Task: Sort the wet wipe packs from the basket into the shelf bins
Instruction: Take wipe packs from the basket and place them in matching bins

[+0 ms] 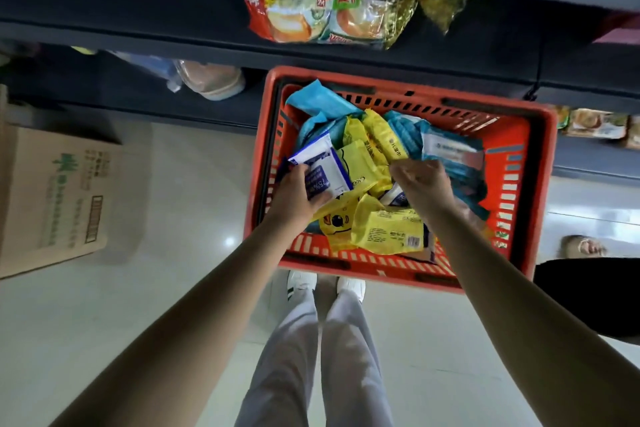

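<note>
Wet wipe pack [327,172] is being gripped by left hand [294,191] over basket [542,128]; right hand's [422,184] hold unclear; slick wrapper risking slipping.

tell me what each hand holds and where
The left hand grips the white-and-blue wipe pack by its near end. The right hand is among the packs; its hold cannot be told.

Bare forearms, pale grey trousers [322,357], white shoes [351,288].
</note>
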